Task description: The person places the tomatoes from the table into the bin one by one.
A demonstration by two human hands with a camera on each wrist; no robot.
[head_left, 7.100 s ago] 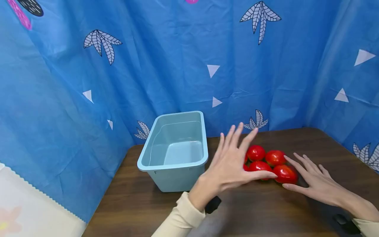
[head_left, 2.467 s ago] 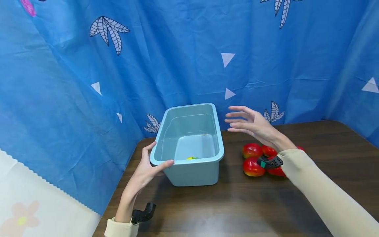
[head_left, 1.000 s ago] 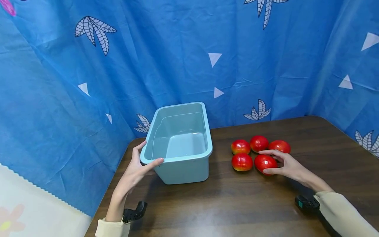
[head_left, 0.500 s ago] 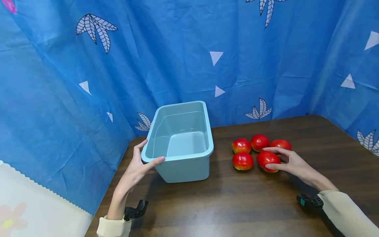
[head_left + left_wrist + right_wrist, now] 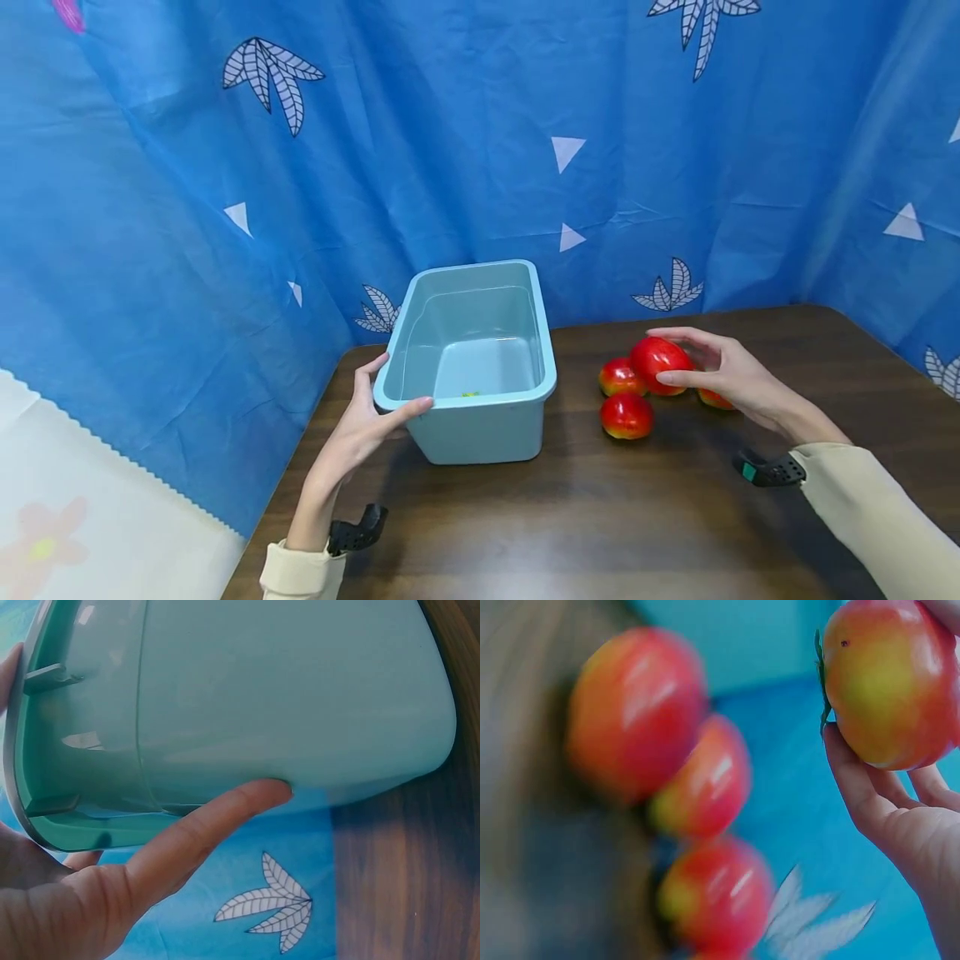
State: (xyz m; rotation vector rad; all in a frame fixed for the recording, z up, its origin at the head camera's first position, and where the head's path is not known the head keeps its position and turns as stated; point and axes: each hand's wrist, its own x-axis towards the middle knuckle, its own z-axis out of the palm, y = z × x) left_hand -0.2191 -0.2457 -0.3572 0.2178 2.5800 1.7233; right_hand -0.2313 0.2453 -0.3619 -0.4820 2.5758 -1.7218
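My right hand (image 5: 731, 375) holds a red tomato (image 5: 654, 363) between thumb and fingers, raised above the others. The right wrist view shows the held tomato's yellowish underside (image 5: 881, 686) and a thin green calyx at its edge. Several more tomatoes lie below and behind it, among them a front one (image 5: 627, 417), a left rear one (image 5: 618, 379) and a partly covered right one (image 5: 716, 400). My left hand (image 5: 363, 429) grips the near left corner of a light blue-green plastic bin (image 5: 480, 437), thumb over the rim, one finger (image 5: 217, 821) along the outside wall.
A small yellow-green bit (image 5: 470, 394) shows inside the bin just past its near rim; the near part of the floor is hidden. The dark wooden table (image 5: 555, 517) meets a blue patterned curtain (image 5: 465, 150) at the back and sides.
My right hand has lifted the near right tomato off the table, up and slightly left. Earlier it reached over the bin, then went back to the tomatoes. My left hand keeps gripping the bin.
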